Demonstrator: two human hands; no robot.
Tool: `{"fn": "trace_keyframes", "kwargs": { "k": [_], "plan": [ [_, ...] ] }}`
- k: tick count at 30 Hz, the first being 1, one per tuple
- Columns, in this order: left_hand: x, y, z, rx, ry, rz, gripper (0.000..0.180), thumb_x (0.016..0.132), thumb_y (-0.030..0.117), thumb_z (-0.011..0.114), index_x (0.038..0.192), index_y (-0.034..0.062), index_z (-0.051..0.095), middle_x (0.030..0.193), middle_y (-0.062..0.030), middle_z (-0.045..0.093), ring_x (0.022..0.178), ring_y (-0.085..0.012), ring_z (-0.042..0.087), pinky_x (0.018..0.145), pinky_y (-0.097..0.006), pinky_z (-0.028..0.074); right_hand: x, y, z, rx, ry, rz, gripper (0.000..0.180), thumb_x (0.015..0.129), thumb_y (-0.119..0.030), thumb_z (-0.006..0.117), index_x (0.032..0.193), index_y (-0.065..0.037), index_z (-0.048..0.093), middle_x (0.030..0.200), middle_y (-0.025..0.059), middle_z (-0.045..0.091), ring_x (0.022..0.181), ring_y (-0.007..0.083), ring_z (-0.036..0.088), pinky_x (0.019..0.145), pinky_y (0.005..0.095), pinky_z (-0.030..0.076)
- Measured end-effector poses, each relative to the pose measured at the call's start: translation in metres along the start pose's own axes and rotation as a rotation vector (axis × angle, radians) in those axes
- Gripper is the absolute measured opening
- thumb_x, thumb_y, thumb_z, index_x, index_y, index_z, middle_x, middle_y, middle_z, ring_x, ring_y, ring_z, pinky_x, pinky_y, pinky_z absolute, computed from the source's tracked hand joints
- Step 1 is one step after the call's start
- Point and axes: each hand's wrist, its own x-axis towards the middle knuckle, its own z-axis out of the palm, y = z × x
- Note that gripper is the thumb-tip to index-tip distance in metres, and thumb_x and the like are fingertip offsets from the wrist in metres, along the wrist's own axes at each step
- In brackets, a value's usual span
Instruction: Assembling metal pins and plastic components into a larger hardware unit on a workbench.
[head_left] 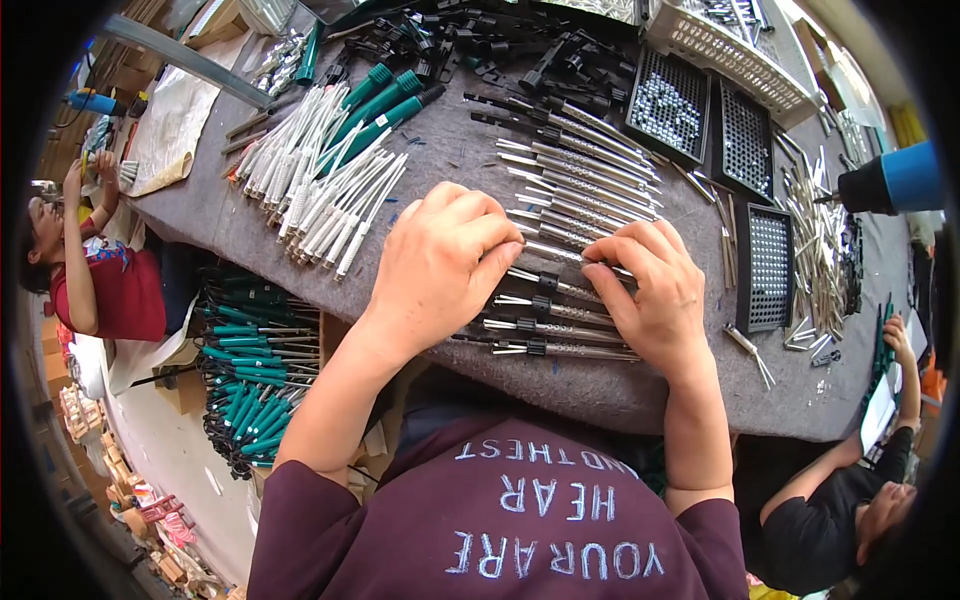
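My left hand [430,265] is closed in a pinch, thumb against forefinger, at the left end of a silver metal tube [550,253]. The thumb and fingers of my right hand [655,290] pinch the same tube farther right and cover that end. Under and around both hands lies a row of perforated metal tubes [590,165], side by side; several have white wires out of their left ends. Nearer to me, some tubes carry black collars [540,325]. Left of my left hand is a heap of white-wired rods [300,195].
Green handles [375,110] lie behind the heap. Black hole trays [768,265] and a white basket [730,60] stand right, beside loose metal tubes [820,240]. A blue power screwdriver [900,180] juts in. Green-handled tools [250,370] are stacked lower left. People work at both sides.
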Motion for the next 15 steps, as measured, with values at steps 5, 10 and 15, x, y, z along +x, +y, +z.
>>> {"fn": "trace_keyframes", "kwargs": {
  "k": [5, 10, 15],
  "plan": [
    [0.01, 0.01, -0.002, 0.012, 0.043, 0.02, 0.008, 0.092, 0.014, 0.076, 0.09, 0.0072, 0.072, 0.09, -0.0053, 0.073, 0.09, -0.0297, 0.066, 0.081, -0.043, 0.049, 0.007, -0.006, -0.003, 0.049, 0.035, -0.071, 0.024, 0.081, -0.018, 0.085, 0.102, -0.011, 0.073, 0.1, 0.0024, 0.07, 0.097, 0.0265, 0.064, 0.085, 0.0398, 0.054],
    [0.02, 0.015, -0.006, -0.033, 0.013, 0.022, 0.016, 0.091, 0.01, 0.078, 0.106, 0.0072, 0.075, 0.095, -0.0047, 0.075, 0.089, -0.0249, 0.069, 0.081, -0.038, 0.05, 0.012, -0.001, -0.001, 0.06, -0.012, -0.096, 0.022, 0.088, -0.015, 0.081, 0.107, -0.007, 0.073, 0.097, 0.0086, 0.071, 0.094, 0.0292, 0.066, 0.086, 0.0417, 0.053],
    [0.02, 0.017, -0.014, -0.485, 0.096, -0.159, 0.065, 0.087, 0.0, 0.081, 0.149, 0.0083, 0.061, 0.122, -0.0052, 0.073, 0.1, -0.0125, 0.067, 0.09, -0.029, 0.051, 0.022, -0.002, -0.012, 0.279, 0.021, -0.023, 0.015, 0.096, -0.007, 0.074, 0.108, 0.001, 0.07, 0.093, 0.0141, 0.069, 0.082, 0.0303, 0.066, 0.073, 0.038, 0.052]
  ]
}}
